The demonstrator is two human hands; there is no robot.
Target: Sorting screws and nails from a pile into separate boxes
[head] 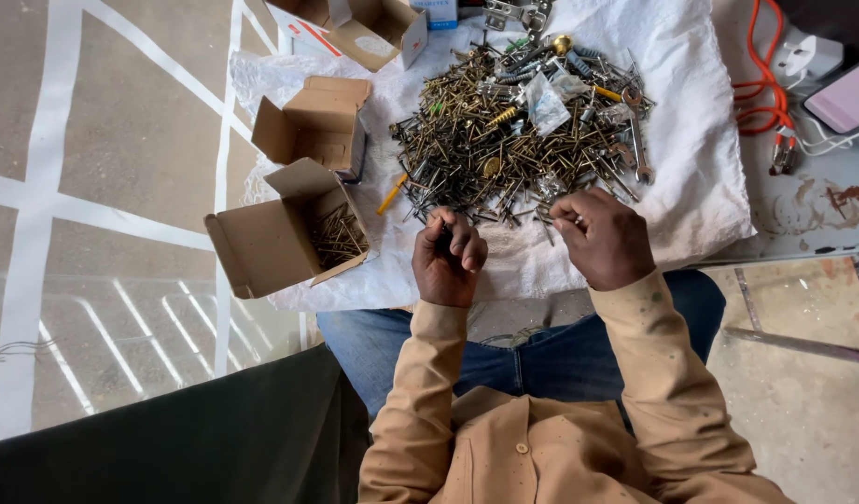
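Note:
A big heap of mixed screws and nails (513, 131) lies on a white sack cloth (691, 196) spread over the table. My left hand (448, 257) sits at the heap's near edge, fingers closed around several dark screws. My right hand (602, 238) is beside it to the right, fingers curled and pinching a small screw at the pile's edge. An open cardboard box (280, 238) holding several brass-coloured screws stands to the left of my left hand.
Two more open cardboard boxes (317, 121) (373, 28) stand at the back left. A spanner (639, 140) and a small plastic bag (546, 103) lie in the heap. An orange cable (761, 93), a white socket strip (807, 51) and a phone (845, 98) are at the right.

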